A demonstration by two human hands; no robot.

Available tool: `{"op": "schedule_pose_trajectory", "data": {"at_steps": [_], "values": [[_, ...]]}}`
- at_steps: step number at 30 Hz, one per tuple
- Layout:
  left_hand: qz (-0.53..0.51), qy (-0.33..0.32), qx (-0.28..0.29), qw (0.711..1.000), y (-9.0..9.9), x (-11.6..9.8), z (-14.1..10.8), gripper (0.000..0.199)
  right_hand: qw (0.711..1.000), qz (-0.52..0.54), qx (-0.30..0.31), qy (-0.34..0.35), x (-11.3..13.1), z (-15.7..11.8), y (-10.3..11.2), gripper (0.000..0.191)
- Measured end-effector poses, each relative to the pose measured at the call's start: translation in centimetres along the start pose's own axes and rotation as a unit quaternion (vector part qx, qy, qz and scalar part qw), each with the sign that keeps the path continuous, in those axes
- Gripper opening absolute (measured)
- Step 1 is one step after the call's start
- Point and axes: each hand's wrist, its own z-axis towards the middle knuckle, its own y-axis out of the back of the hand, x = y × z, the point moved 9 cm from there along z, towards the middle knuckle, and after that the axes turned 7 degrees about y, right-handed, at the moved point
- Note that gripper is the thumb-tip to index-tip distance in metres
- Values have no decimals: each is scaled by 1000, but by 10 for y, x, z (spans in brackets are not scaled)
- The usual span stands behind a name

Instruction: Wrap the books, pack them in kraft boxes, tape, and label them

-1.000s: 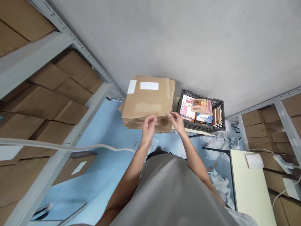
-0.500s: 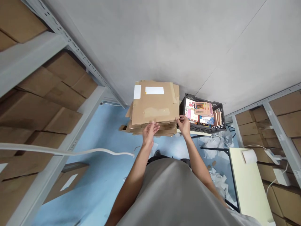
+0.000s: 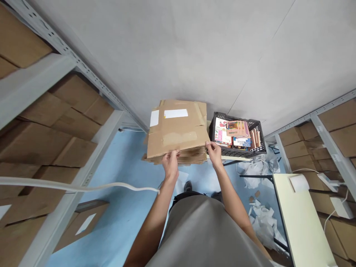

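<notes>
A flattened cardboard box (image 3: 178,129) with two white labels and strips of tape lies on top of a stack of cardboard sheets (image 3: 191,155). My left hand (image 3: 170,165) pinches its near edge, left of the middle. At the near right corner, my right hand (image 3: 214,152) grips the same box between thumb and fingers. The near edge looks slightly raised off the stack. Just right of my right hand stands a black plastic crate (image 3: 233,152) holding books and several pink packs.
Shelves with cardboard boxes (image 3: 75,126) rise on the left, more on the right. A pale table (image 3: 297,211) bears a paper roll (image 3: 299,183). Crumpled paper (image 3: 263,220) litters the blue floor. A white cable (image 3: 111,185) crosses at left; a grey wall (image 3: 178,52) stands behind.
My left hand has closed on the near edge of the top cardboard. The cardboard has turned slightly and shifted left and towards me, and the camera view has moved a little.
</notes>
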Motion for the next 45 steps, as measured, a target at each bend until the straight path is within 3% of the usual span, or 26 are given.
{"op": "schedule_pose_trajectory", "data": {"at_steps": [3, 6, 9, 12, 15, 18, 21, 24, 28, 32, 36, 38, 41, 45], "values": [[-76, 5, 23, 997, -16, 1, -29, 23, 998, 55, -35, 22, 22, -8, 21, 57], [-166, 31, 53, 984, -50, 3, -62, 25, 991, 94, -76, 59, 44, -24, 68, 52], [-205, 50, 96, 973, -106, 5, -103, 31, 982, 122, -124, 71, 47, -47, 141, 50], [-186, 68, 170, 965, -180, 19, -156, 37, 976, 129, -165, 52, 22, -75, 227, 51], [-145, 97, 238, 956, -257, 57, -214, 40, 970, 109, -217, 2, -27, -110, 317, 52], [-91, 118, 298, 943, -328, 108, -269, 41, 945, 59, -319, -45, -78, -158, 415, 62], [-29, 114, 370, 922, -393, 156, -324, 40, 893, -11, -444, -72, -112, -223, 517, 72], [28, 96, 450, 887, -451, 198, -382, 49, 821, -89, -556, -92, -128, -299, 608, 71], [112, 85, 548, 825, -507, 253, -459, 59, 749, -164, -629, -128, -145, -383, 695, 65], [203, 104, 626, 745, -546, 320, -524, 67, 708, -175, -656, -195, -184, -433, 742, 77], [283, 128, 703, 640, -579, 393, -579, 70, 676, -130, -690, -223, -221, -473, 766, 73], [304, 117, 734, 596, -597, 426, -601, 69, 656, -112, -711, -229, -229, -494, 770, 65], [309, 49, 766, 561, -622, 465, -627, 62, 624, -88, -734, -255, -236, -522, 765, 53], [332, 3, 794, 509, -630, 516, -655, 47, 591, -88, -745, -295, -250, -541, 756, 41]]}}
